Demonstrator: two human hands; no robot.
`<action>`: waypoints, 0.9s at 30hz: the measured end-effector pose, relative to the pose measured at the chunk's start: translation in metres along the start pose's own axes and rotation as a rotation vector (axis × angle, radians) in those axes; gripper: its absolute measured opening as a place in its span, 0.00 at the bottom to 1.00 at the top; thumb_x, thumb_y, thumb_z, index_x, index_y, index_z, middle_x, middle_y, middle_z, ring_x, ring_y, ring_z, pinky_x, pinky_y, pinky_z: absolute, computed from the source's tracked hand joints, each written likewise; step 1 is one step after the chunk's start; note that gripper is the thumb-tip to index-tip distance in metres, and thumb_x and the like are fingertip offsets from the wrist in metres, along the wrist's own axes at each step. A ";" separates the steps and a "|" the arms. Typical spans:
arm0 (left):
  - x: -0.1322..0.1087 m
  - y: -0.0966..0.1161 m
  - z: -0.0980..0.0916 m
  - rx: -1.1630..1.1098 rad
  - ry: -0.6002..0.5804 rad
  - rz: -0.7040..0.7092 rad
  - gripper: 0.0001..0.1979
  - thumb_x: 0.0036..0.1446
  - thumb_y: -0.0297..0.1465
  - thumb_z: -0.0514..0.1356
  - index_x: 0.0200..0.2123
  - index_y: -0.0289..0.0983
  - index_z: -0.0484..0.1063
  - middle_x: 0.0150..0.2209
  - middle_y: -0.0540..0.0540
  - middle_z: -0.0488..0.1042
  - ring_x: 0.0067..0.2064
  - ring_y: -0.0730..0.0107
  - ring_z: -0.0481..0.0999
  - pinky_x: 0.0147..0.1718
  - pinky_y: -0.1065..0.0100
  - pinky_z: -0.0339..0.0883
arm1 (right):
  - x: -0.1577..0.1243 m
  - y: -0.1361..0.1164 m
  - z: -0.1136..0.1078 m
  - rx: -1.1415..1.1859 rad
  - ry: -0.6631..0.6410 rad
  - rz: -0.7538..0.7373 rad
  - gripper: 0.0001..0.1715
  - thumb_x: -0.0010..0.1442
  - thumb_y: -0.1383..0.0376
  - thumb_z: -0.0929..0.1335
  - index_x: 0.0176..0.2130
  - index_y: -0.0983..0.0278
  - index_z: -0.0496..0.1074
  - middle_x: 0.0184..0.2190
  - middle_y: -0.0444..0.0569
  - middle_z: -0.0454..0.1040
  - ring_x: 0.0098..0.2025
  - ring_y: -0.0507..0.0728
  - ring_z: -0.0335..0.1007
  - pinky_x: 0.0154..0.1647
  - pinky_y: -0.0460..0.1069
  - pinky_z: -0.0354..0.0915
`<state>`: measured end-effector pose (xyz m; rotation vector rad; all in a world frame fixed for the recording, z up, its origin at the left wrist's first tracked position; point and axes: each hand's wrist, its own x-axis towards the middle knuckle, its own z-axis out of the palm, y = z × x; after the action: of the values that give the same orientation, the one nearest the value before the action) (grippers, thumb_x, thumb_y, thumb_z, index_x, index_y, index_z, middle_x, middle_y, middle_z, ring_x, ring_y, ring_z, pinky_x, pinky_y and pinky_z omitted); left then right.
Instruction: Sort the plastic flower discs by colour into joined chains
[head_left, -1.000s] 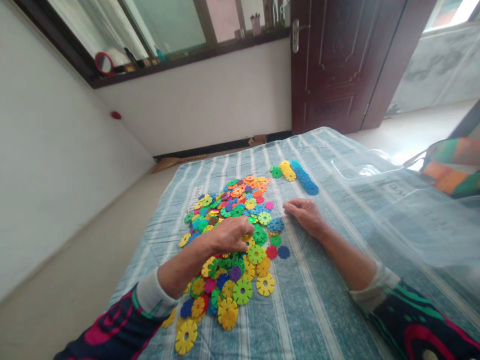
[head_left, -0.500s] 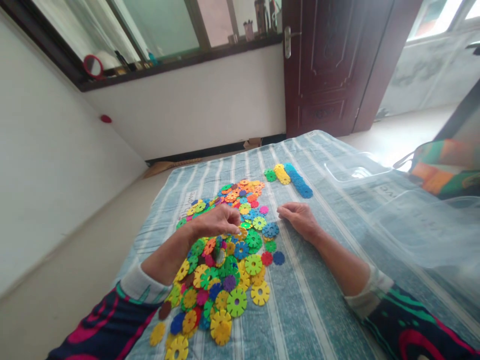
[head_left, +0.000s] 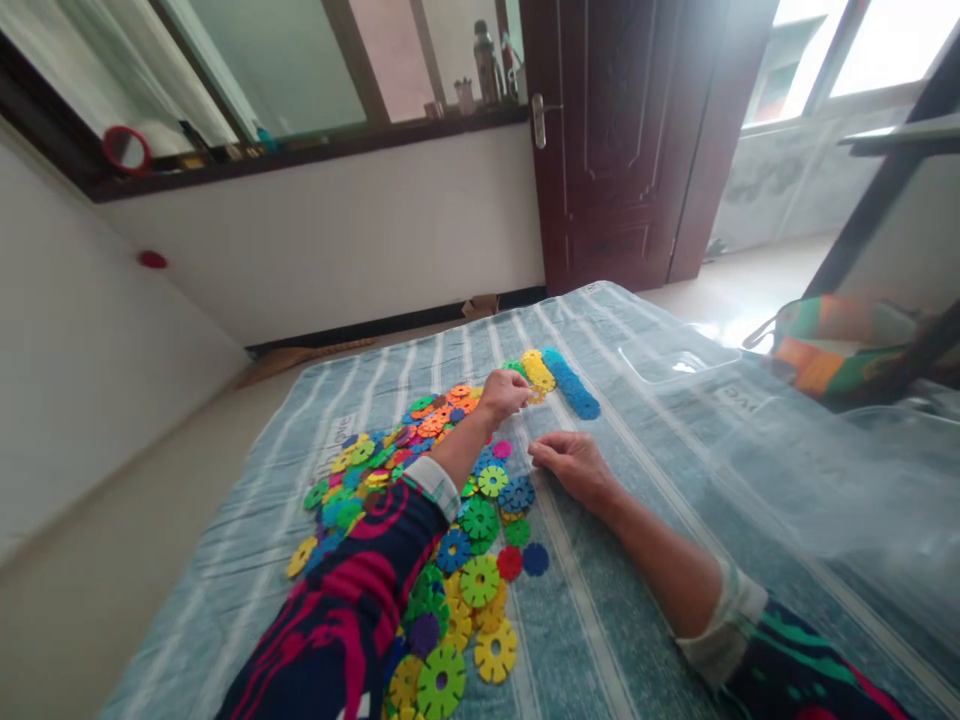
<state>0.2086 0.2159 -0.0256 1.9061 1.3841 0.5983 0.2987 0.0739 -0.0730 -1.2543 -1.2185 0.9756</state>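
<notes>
My left hand [head_left: 505,394] pinches a yellow disc [head_left: 537,395] at the near end of the row of overlapping yellow discs [head_left: 535,367]. Beside that row lie a longer blue row [head_left: 573,385] and some green discs [head_left: 514,367], partly behind my left hand. My right hand [head_left: 574,462] rests near the cloth to the right of the pile, its fingers pressed together; whether they hold anything is too small to tell. The mixed pile of notched discs [head_left: 480,520] spreads under my left forearm. A red disc [head_left: 509,563] and a dark blue disc [head_left: 535,559] lie at its right edge.
A striped cloth [head_left: 600,600] covers the surface. At the right are a clear plastic lid or tray [head_left: 675,365], a large clear plastic container [head_left: 847,480] and an orange and green bag [head_left: 840,340]. Beyond stand a brown door [head_left: 615,150] and a window ledge [head_left: 315,150].
My left hand has moved from above the pile, forward and right, to the yellow row with a yellow disc. My right hand has kept its closed pose. The camera view has shifted.
</notes>
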 end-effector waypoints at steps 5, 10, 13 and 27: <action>0.031 -0.003 0.024 0.034 0.080 -0.049 0.03 0.45 0.23 0.61 0.26 0.32 0.75 0.16 0.52 0.68 0.20 0.75 0.70 0.21 0.75 0.62 | 0.002 0.000 0.001 -0.003 0.009 -0.016 0.18 0.53 0.56 0.67 0.21 0.66 0.74 0.18 0.43 0.70 0.24 0.50 0.62 0.27 0.45 0.57; 0.044 -0.003 0.031 0.086 0.106 -0.052 0.06 0.45 0.25 0.62 0.30 0.32 0.78 0.17 0.51 0.70 0.20 0.75 0.70 0.21 0.76 0.62 | 0.003 0.002 0.002 -0.012 0.011 -0.024 0.18 0.54 0.56 0.67 0.22 0.66 0.74 0.19 0.43 0.70 0.24 0.50 0.62 0.27 0.45 0.57; 0.048 -0.003 0.030 0.135 0.122 -0.018 0.06 0.43 0.25 0.63 0.28 0.32 0.78 0.19 0.49 0.72 0.23 0.72 0.72 0.24 0.74 0.63 | 0.003 0.002 0.002 -0.023 0.008 -0.026 0.18 0.54 0.56 0.67 0.22 0.66 0.75 0.19 0.43 0.71 0.24 0.51 0.63 0.28 0.46 0.58; -0.011 0.006 -0.030 0.316 0.057 0.153 0.09 0.45 0.29 0.59 0.28 0.32 0.78 0.24 0.48 0.74 0.30 0.69 0.72 0.31 0.71 0.62 | -0.003 -0.002 -0.003 -0.030 0.016 0.004 0.18 0.51 0.54 0.68 0.24 0.66 0.76 0.21 0.45 0.74 0.25 0.52 0.66 0.29 0.46 0.59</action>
<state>0.1870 0.2123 -0.0013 2.2780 1.4458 0.5342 0.3012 0.0705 -0.0714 -1.2861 -1.2221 0.9516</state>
